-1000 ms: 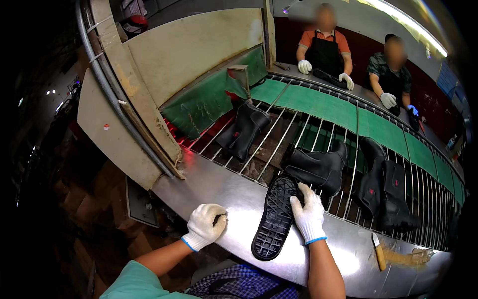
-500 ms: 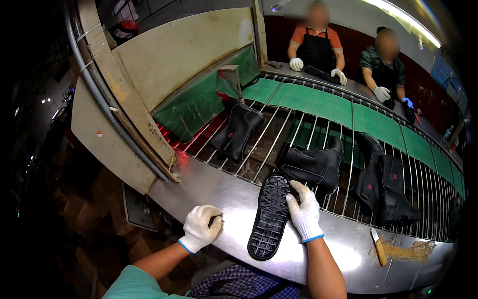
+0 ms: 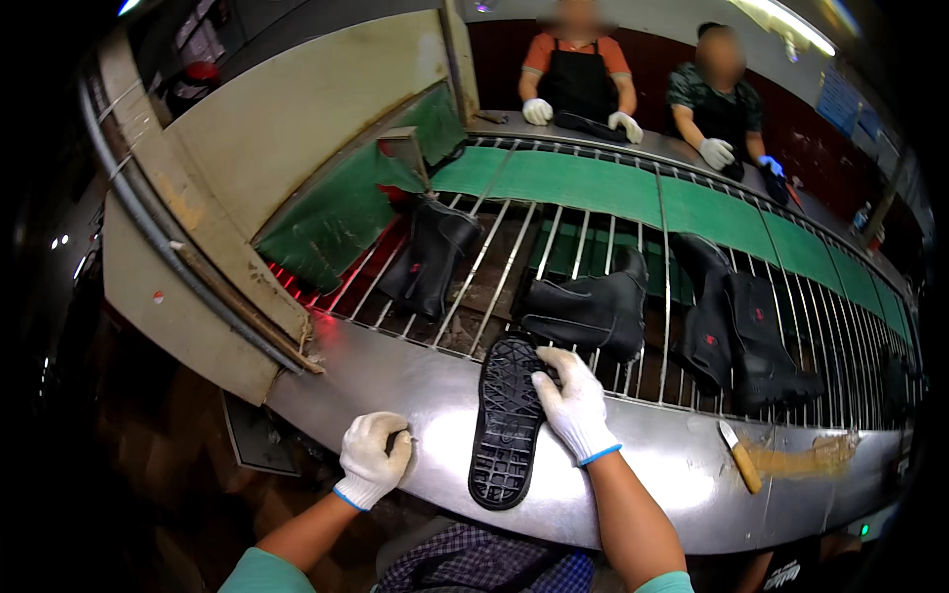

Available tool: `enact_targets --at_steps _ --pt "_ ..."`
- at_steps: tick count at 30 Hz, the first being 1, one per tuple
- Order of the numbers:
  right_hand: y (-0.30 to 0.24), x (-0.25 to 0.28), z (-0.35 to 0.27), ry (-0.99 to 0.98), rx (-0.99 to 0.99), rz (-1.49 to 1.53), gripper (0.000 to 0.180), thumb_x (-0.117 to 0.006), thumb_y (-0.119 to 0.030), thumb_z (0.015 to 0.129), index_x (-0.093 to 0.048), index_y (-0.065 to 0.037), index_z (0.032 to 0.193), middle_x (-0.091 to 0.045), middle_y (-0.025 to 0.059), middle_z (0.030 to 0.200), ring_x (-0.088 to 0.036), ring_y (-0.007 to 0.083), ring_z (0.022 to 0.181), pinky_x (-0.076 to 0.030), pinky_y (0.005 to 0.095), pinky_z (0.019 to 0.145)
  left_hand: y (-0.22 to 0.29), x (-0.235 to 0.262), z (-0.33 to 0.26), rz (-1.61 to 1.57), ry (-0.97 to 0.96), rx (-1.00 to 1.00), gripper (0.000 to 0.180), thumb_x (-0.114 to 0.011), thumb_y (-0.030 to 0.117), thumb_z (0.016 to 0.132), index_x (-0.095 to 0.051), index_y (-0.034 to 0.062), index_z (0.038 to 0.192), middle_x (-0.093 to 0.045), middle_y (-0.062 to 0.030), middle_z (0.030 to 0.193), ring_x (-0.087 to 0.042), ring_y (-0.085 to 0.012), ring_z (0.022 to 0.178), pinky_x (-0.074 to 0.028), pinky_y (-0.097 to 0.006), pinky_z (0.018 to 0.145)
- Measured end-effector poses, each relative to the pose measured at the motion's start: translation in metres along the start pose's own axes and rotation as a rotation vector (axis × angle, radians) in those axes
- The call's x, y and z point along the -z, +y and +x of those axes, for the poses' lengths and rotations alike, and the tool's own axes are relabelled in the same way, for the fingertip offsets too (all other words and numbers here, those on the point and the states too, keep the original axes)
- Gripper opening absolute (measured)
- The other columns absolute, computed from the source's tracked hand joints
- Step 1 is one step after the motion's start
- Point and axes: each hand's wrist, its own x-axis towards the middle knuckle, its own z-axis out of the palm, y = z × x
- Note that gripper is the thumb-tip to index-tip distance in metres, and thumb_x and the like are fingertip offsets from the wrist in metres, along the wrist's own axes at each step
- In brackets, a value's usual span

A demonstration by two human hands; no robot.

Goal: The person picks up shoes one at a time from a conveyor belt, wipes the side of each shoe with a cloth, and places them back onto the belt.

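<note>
A black rubber shoe sole (image 3: 506, 423) lies tread up on the metal ledge in front of me, its toe end at the bars. My right hand (image 3: 573, 403), in a white knit glove, holds the sole's right edge near the toe, thumb and fingers bent against it. At the ledge's near edge, left of the sole and apart from it, is my gloved left hand (image 3: 374, 457). Its fingers are curled toward the thumb; whether anything small is between them is hidden. A black boot (image 3: 590, 304) lies on its side just beyond the sole.
Another black boot (image 3: 432, 259) lies on the metal bars (image 3: 491, 265) at left, near a green flap (image 3: 331, 232). Two more boots (image 3: 756, 331) rest at right. A wooden-handled knife (image 3: 739, 458) lies on the ledge (image 3: 652, 465). Two co-workers (image 3: 578, 81) stand across the green belt (image 3: 623, 194).
The whole view has shifted, so everything sits farther left in the picture. Both hands keep nearly the same pose, and the sole stays in place under my right hand.
</note>
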Motion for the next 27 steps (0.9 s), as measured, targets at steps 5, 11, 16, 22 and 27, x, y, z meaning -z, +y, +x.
enact_targets --at_steps 5,11,16,22,27 --pt "-0.013 -0.005 0.003 -0.027 -0.027 0.056 0.034 -0.073 -0.016 0.097 -0.073 -0.005 0.129 -0.074 0.0157 0.129 -0.073 0.0340 0.117 -0.058 0.0405 0.102 -0.009 0.004 -0.008 0.033 0.016 -0.019 0.014 -0.075 0.008 0.084 -0.074 0.0063 0.097 -0.076 -0.0125 0.101 -0.071 -0.0364 0.093 -0.058 -0.047 0.085" --pt "-0.005 -0.003 0.001 -0.004 0.002 0.025 0.035 -0.073 -0.019 0.097 -0.072 -0.008 0.129 -0.073 0.0147 0.128 -0.071 0.0357 0.118 -0.057 0.0436 0.104 -0.009 0.000 -0.002 0.004 -0.011 -0.039 0.014 -0.075 0.008 0.084 -0.073 0.0060 0.097 -0.076 -0.0126 0.101 -0.070 -0.0367 0.093 -0.057 -0.048 0.084" --pt "-0.004 -0.006 0.002 -0.006 0.017 0.020 0.034 -0.071 -0.025 0.099 -0.072 -0.010 0.129 -0.073 0.0133 0.128 -0.069 0.0353 0.123 -0.054 0.0449 0.108 -0.010 0.001 -0.005 0.012 -0.024 -0.019 0.013 -0.074 0.006 0.085 -0.074 0.0051 0.098 -0.074 -0.0136 0.101 -0.069 -0.0376 0.094 -0.056 -0.048 0.086" --pt "0.000 -0.005 0.000 -0.034 -0.017 0.036 0.033 -0.068 -0.027 0.102 -0.070 -0.008 0.128 -0.071 0.0135 0.131 -0.068 0.0364 0.124 -0.053 0.0472 0.110 -0.016 -0.005 -0.010 0.021 -0.033 -0.035 0.016 -0.073 0.004 0.085 -0.072 0.0033 0.100 -0.074 -0.0147 0.103 -0.069 -0.0379 0.096 -0.056 -0.048 0.088" --pt "0.002 -0.007 0.000 -0.036 -0.012 0.037 0.034 -0.068 -0.027 0.102 -0.069 -0.008 0.130 -0.071 0.0138 0.132 -0.067 0.0379 0.123 -0.053 0.0484 0.109 -0.017 -0.004 -0.009 0.005 -0.050 -0.021 0.018 -0.073 0.003 0.085 -0.072 0.0027 0.103 -0.074 -0.0146 0.103 -0.068 -0.0367 0.094 -0.055 -0.047 0.086"
